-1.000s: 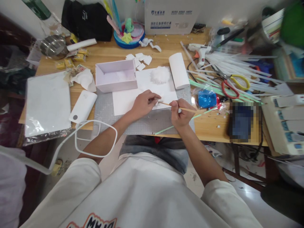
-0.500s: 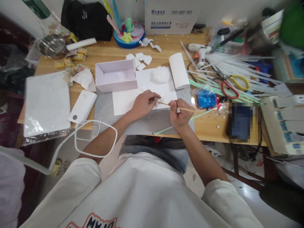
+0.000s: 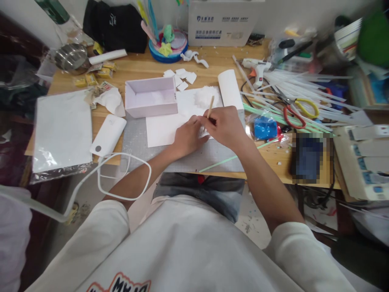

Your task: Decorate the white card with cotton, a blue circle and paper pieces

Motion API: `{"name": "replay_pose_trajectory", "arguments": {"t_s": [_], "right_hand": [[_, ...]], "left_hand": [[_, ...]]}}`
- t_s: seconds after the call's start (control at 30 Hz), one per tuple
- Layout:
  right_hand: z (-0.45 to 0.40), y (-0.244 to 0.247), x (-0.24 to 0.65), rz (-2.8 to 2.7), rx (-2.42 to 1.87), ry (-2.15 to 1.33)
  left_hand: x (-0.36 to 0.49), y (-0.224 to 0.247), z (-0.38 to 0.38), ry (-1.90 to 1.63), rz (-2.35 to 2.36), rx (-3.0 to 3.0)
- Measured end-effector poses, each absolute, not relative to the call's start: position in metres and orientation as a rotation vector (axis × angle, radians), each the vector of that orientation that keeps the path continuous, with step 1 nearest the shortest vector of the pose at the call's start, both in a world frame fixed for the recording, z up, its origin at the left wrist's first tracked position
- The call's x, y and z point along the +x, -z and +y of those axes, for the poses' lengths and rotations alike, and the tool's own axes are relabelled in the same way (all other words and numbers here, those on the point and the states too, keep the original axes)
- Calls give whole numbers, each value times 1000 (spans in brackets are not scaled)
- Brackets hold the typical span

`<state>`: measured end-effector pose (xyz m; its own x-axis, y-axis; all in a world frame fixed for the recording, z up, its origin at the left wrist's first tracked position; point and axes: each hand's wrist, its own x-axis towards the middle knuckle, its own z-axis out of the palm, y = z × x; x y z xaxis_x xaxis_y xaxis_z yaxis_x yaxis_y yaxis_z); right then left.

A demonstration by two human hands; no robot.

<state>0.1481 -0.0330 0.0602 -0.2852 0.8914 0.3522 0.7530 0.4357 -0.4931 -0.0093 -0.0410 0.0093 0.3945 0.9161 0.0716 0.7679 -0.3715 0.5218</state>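
The right hand pinches a wooden stick over white paper; the adjacent left hand's grip is indiscernible.

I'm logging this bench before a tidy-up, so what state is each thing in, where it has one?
Right hand: fingers closed on wooden stick.
Wooden stick: held, tilted.
Left hand: fingers curled; any grip hidden.
White sheet: flat, partly covered.
Lilac box: upright, open-topped.
White roll: curled, lying down.
Scissors: handles spread apart.
Glue gun: lying on its side.
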Motion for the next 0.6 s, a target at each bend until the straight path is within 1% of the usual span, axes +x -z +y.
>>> {"name": "replay_pose_trajectory", "arguments": {"t_s": [0.07, 0.17, 0.27, 0.4, 0.6], "right_hand": [[-40, -57, 153, -1987, -1384, -251], [-53, -47, 164, -1662, -1425, -177], [-63, -35, 172, -1467, -1423, -178], [-64, -25, 172, -1464, -1425, -222], [-56, -23, 161, -1461, -1389, -312]], "left_hand": [[-8, -10, -42, -494, 1465, 2255], [-9, -12, -43, -537, 1406, 2274], [-12, -12, -42, -562, 1356, 2252], [-14, -13, -39, -556, 1361, 2219], [-15, -12, -40, -557, 1327, 2234]]}}
